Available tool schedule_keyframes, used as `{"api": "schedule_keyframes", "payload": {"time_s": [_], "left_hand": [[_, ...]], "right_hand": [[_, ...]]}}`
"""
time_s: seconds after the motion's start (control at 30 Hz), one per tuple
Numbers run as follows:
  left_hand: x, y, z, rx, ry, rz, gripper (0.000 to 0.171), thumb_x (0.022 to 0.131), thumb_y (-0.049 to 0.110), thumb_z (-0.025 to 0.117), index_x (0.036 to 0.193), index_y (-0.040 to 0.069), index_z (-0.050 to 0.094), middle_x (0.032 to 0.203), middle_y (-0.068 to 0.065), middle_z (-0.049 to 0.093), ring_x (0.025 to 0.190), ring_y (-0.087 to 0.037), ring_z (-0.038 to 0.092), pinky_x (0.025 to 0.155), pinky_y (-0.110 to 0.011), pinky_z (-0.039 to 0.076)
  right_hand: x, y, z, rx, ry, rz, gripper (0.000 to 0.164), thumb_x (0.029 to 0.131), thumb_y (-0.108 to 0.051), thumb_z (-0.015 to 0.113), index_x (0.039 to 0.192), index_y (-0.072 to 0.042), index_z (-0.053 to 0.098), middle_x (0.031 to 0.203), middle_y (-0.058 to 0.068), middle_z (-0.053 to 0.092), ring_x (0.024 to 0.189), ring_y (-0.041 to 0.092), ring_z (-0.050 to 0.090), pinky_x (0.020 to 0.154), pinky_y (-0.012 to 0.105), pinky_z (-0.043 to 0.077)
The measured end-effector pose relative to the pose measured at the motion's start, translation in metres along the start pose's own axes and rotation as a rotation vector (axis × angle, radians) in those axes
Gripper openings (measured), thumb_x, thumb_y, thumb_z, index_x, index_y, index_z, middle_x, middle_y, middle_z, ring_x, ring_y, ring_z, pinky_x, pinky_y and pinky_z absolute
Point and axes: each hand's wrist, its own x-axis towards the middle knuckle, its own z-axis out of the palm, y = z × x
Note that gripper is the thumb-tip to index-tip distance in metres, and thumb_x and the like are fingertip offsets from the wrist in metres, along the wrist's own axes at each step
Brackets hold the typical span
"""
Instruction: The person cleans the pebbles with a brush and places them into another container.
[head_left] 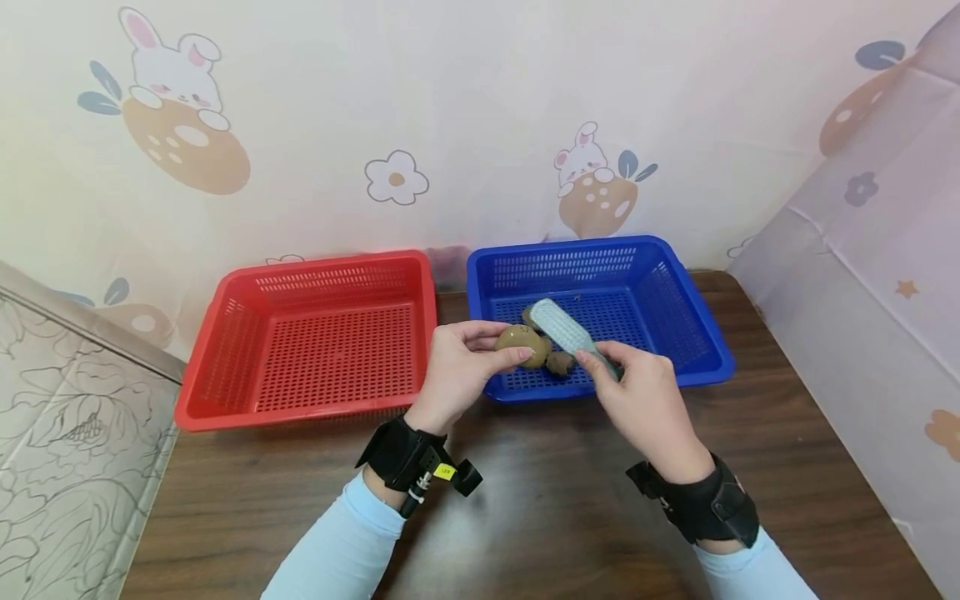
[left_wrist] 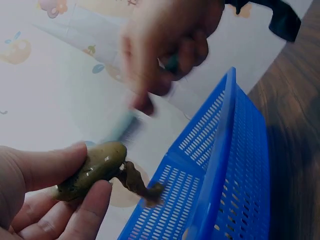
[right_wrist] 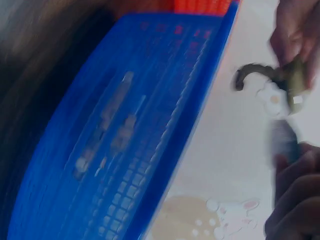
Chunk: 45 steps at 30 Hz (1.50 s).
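Observation:
My left hand (head_left: pixel 465 362) pinches a glossy olive-green, rounded thing (head_left: pixel 522 343) between thumb and fingers, over the near left part of the blue basket (head_left: pixel 712 354). From its end hangs a brown, crooked stem-like piece (left_wrist: pixel 135 181); its exact kind is unclear. My right hand (head_left: pixel 647 400) grips the handle of a pale green brush (head_left: pixel 561 325), its head slanting up and left beside the olive-green thing. The brush is blurred in both wrist views, and I cannot tell whether it touches.
To the left stands a red basket (head_left: pixel 337 358) with slotted walls. Both baskets stand on a dark wooden table (head_left: pixel 510 517), against a wall (head_left: pixel 480 92) covered in bunny-print sheeting. Blurred pale shapes show through the blue basket's side in the right wrist view.

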Motion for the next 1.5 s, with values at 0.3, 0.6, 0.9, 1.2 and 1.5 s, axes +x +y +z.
{"api": "schedule_keyframes", "payload": {"time_s": [0.3, 0.6, 0.9, 1.2, 1.5], "left_hand": [[-0.001, 0.004, -0.003, 0.078, 0.042, 0.032, 0.036, 0.071, 0.025, 0.082, 0.103, 0.012, 0.069, 0.094, -0.007, 0.072, 0.083, -0.017, 0.07, 0.076, -0.031, 0.058], [-0.001, 0.004, -0.005, 0.042, 0.041, 0.009, 0.035, 0.071, 0.026, 0.082, 0.102, 0.016, 0.07, 0.094, -0.004, 0.072, 0.086, -0.018, 0.069, 0.075, -0.032, 0.058], [0.001, 0.0, -0.003, 0.128, 0.066, 0.096, 0.03, 0.072, 0.025, 0.081, 0.099, 0.017, 0.07, 0.093, -0.001, 0.071, 0.087, -0.015, 0.066, 0.078, -0.029, 0.056], [-0.001, 0.005, -0.005, 0.033, 0.05, 0.034, 0.033, 0.073, 0.025, 0.08, 0.103, 0.015, 0.069, 0.096, -0.005, 0.072, 0.087, -0.017, 0.069, 0.077, -0.032, 0.058], [-0.003, 0.008, -0.006, -0.07, 0.044, -0.013, 0.038, 0.07, 0.024, 0.083, 0.104, 0.012, 0.069, 0.096, -0.008, 0.072, 0.088, -0.021, 0.07, 0.075, -0.035, 0.058]], "right_hand": [[-0.003, -0.002, -0.002, 0.138, -0.011, -0.012, 0.029, 0.09, -0.047, 0.055, 0.102, -0.023, 0.067, 0.076, 0.001, 0.065, 0.054, 0.013, 0.047, 0.04, 0.025, 0.035], [-0.001, -0.005, -0.004, 0.103, -0.01, 0.019, 0.034, 0.091, -0.047, 0.054, 0.104, -0.019, 0.068, 0.075, 0.001, 0.064, 0.051, 0.011, 0.043, 0.039, 0.024, 0.033], [0.0, -0.005, -0.002, 0.098, -0.041, 0.011, 0.038, 0.092, -0.047, 0.052, 0.105, -0.015, 0.068, 0.081, 0.006, 0.066, 0.06, 0.015, 0.048, 0.043, 0.023, 0.036], [-0.001, -0.009, 0.0, 0.165, -0.063, -0.015, 0.033, 0.092, -0.047, 0.053, 0.104, -0.02, 0.067, 0.08, 0.003, 0.065, 0.06, 0.013, 0.048, 0.043, 0.024, 0.037], [-0.002, -0.008, 0.0, 0.153, -0.037, -0.021, 0.03, 0.091, -0.046, 0.054, 0.104, -0.022, 0.066, 0.081, 0.001, 0.067, 0.06, 0.012, 0.051, 0.043, 0.024, 0.039]]}}
